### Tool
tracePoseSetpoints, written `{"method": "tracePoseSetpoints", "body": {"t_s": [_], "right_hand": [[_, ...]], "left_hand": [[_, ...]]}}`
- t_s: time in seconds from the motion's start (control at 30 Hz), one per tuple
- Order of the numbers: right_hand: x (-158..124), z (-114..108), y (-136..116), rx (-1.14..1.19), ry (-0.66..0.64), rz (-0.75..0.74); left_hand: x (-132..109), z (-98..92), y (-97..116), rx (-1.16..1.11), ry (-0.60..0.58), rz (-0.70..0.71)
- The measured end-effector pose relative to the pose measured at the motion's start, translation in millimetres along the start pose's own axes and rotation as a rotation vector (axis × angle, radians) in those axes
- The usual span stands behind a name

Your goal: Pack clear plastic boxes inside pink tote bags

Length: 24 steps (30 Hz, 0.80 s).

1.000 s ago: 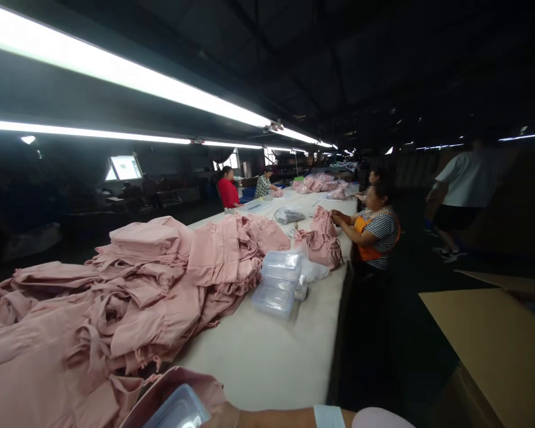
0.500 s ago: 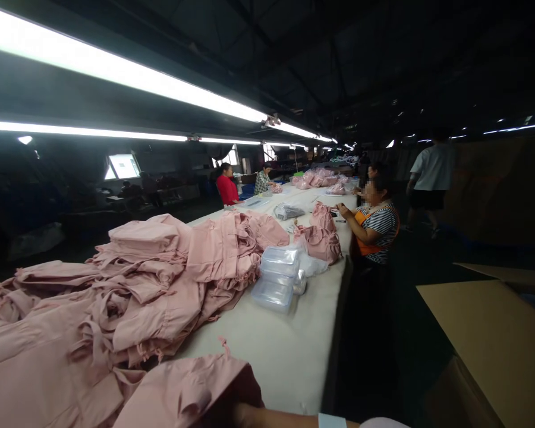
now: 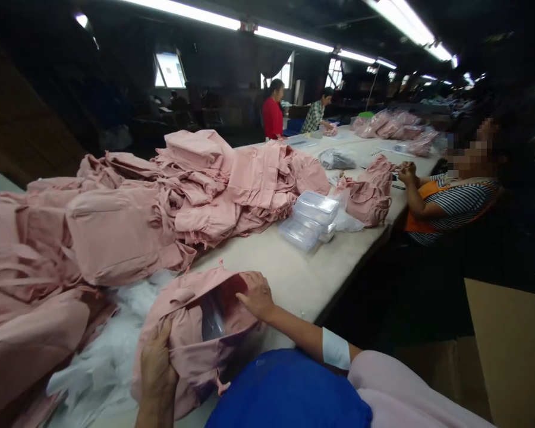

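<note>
A pink cloth bag (image 3: 191, 339) lies open at the near table edge, with a clear plastic box (image 3: 214, 321) showing inside its mouth. My left hand (image 3: 157, 371) grips the bag's near left side, fingers closed on the cloth. At the right rim of the opening, my right hand (image 3: 257, 295) rests with fingers curled over the cloth. Its forearm wears a white wristband.
A large heap of pink bags (image 3: 129, 202) covers the left of the long white table (image 3: 289, 267). Clear plastic boxes (image 3: 310, 219) are stacked mid-table. White filling (image 3: 102, 356) lies by the bag. A seated person in a striped top (image 3: 450, 205) works at right; cardboard (image 3: 512, 351) stands nearby.
The view has dropped down and left. Both my hands have come into view on the pink bag, which now lies open with the plastic box inside.
</note>
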State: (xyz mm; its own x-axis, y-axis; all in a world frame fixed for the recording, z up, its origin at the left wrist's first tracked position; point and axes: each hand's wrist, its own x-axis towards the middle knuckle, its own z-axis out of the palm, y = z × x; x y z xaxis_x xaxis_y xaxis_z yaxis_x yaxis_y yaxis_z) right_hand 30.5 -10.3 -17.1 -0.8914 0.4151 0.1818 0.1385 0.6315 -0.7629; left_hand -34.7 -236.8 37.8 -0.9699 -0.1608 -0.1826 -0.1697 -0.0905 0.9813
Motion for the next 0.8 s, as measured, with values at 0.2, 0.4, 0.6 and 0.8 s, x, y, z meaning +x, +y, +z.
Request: {"method": "tracePoseSetpoints", "body": {"t_s": [0.2,0.4,0.6,0.8], "right_hand": [[4,31,12,0.342,-0.155,0.453],[15,30,-25,0.646,-0.241,0.388],[22,-4,-55,0.808,-0.262,0.269],[16,-16,-57,0.749,-0.249,0.253]], "left_hand": [[1,-10.6,40,-0.098,0.082,-0.035],[-27,-16.3,62,0.63,0.316,0.491],[-58,20.5,32,0.928,-0.16,1.01],[-23,46.8,-41,1.374,-0.372,0.739]]}}
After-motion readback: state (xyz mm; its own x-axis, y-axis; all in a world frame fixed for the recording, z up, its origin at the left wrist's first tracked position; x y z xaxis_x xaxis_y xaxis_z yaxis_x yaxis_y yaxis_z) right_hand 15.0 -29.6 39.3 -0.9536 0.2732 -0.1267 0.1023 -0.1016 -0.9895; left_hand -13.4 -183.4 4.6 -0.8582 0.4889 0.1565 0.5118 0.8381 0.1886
